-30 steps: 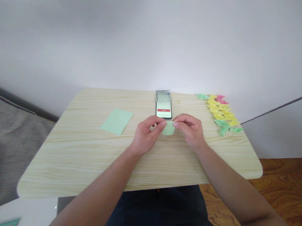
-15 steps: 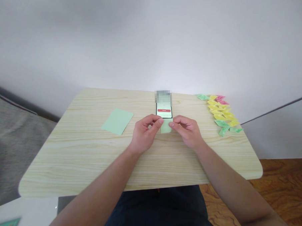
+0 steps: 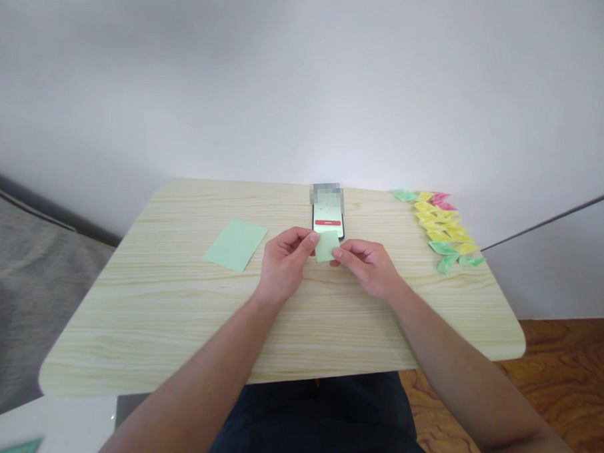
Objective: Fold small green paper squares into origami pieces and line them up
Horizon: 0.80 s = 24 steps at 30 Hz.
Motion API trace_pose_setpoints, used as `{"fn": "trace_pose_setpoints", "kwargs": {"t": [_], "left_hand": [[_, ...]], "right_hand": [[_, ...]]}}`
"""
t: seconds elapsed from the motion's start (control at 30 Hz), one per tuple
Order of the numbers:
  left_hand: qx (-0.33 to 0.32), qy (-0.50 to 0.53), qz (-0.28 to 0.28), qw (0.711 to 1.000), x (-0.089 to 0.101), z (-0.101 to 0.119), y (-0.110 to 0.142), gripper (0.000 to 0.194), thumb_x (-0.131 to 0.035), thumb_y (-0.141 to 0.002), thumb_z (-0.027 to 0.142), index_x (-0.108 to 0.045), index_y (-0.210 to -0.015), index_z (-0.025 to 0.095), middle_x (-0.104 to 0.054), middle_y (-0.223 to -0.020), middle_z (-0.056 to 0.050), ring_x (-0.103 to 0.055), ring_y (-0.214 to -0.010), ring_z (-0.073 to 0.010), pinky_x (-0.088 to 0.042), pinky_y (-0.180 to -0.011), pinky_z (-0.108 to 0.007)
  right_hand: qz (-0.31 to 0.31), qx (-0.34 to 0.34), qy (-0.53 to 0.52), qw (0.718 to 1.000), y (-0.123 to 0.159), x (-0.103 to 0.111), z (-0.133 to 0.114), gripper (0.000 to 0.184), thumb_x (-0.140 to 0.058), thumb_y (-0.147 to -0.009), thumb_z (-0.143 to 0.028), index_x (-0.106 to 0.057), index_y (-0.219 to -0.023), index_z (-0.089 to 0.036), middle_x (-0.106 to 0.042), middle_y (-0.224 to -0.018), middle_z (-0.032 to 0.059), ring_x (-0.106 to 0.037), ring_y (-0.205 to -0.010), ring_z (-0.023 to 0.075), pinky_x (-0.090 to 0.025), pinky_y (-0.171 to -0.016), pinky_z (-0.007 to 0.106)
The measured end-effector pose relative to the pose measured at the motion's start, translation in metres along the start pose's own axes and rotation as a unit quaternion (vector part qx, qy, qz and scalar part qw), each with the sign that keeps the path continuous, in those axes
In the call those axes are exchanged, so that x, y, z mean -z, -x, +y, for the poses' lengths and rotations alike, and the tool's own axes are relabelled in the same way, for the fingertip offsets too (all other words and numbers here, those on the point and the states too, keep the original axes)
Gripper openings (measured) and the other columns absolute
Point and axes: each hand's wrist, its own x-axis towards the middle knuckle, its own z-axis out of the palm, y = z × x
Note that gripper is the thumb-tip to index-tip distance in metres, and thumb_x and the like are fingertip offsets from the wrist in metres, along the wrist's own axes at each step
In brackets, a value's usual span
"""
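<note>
Between my hands is a small, pale green piece of paper [image 3: 327,247], held up just in front of the phone. My left hand [image 3: 286,259] pinches its upper left edge between thumb and fingers. At the lower right corner, my right hand [image 3: 366,264] grips it with thumb and forefinger. Behind the paper a phone [image 3: 328,215] shows a lit screen with a red bar; its lower end is partly covered. To the left lies a larger flat sheet of green paper [image 3: 236,245].
Several folded paper pieces in yellow [image 3: 439,224], green [image 3: 444,248] and pink [image 3: 444,201] lie along the right side of the wood-grain table [image 3: 187,338]. A white wall [image 3: 296,86] rises behind the table. Grey fabric [image 3: 29,292] is at the left.
The small green paper has shifted slightly left and up and is now turned a little. My right hand has slid to its lower right corner; my left hand moved slightly left.
</note>
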Motion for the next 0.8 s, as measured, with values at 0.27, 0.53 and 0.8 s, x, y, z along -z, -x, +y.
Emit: {"fn": "trace_pose_setpoints", "kwargs": {"t": [0.27,0.53,0.8], "left_hand": [[0.01,0.019,-0.001,1.0,0.0,-0.002,-0.002,0.02,-0.076,-0.085,0.037,-0.074,-0.081,0.017,-0.069,-0.073,-0.001,-0.059,-0.069,-0.0125,-0.048,-0.069,-0.025],[0.024,0.023,-0.01,0.999,0.001,0.0,-0.001,0.018,-0.077,-0.082,0.035,-0.074,-0.078,0.017,-0.069,-0.071,-0.002,-0.059,-0.069,-0.0142,-0.047,-0.07,-0.027],[0.049,0.013,-0.138,0.989,0.002,0.01,0.006,0.02,-0.075,-0.082,0.03,-0.07,-0.069,0.016,-0.064,-0.067,-0.001,-0.055,-0.067,-0.0131,-0.042,-0.066,-0.026]], "right_hand": [[-0.006,0.011,-0.007,1.0,0.0,0.001,-0.001,0.029,-0.066,-0.094,-0.045,-0.076,-0.084,-0.02,-0.076,-0.082,0.0034,-0.068,-0.08,0.0182,-0.049,-0.077,0.03],[0.035,-0.002,-0.103,0.994,-0.006,0.001,0.005,0.022,-0.072,-0.089,-0.041,-0.075,-0.086,-0.02,-0.073,-0.077,0.0019,-0.066,-0.074,0.0167,-0.049,-0.074,0.03],[0.072,-0.032,-0.189,0.979,-0.011,0.004,0.011,0.017,-0.076,-0.083,-0.037,-0.072,-0.077,-0.02,-0.064,-0.068,-0.0023,-0.054,-0.064,0.013,-0.043,-0.065,0.027]]}}
